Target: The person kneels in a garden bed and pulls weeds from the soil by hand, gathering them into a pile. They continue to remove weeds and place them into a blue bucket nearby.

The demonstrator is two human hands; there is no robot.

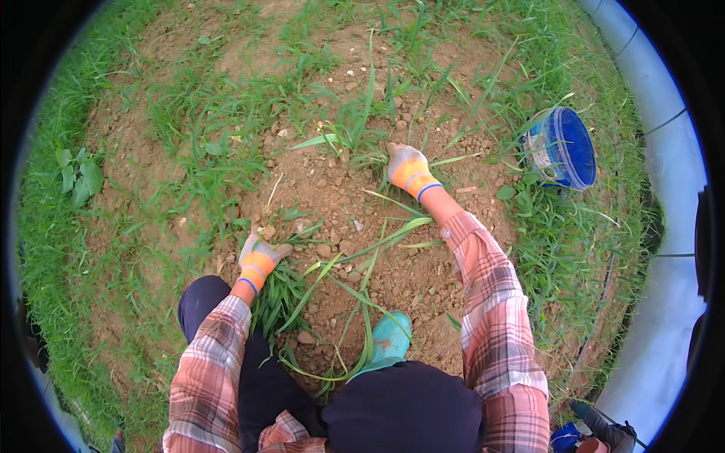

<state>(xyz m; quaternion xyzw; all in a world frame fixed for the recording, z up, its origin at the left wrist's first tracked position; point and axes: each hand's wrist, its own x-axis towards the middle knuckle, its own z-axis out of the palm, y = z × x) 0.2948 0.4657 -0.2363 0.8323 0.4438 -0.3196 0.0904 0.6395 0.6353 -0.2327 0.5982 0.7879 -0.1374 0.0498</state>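
Observation:
My left hand, in an orange and grey work glove, is low over the soil in front of my left knee; its fingers touch small weeds. Directly below it lies a bunch of leafy green grass weeds, and whether the hand grips any of them is unclear. My right hand, gloved alike, reaches farther forward to the base of a clump of grass, its fingertips hidden against the plants and soil. Long green leaf blades lie loosely across the bare soil between my arms, down to my boot.
A blue plastic bucket lies tilted among grass at the right. My turquoise rubber boot rests on the soil. Dense grass borders the left. Pale sheeting runs along the right edge; a small blue container is at lower right.

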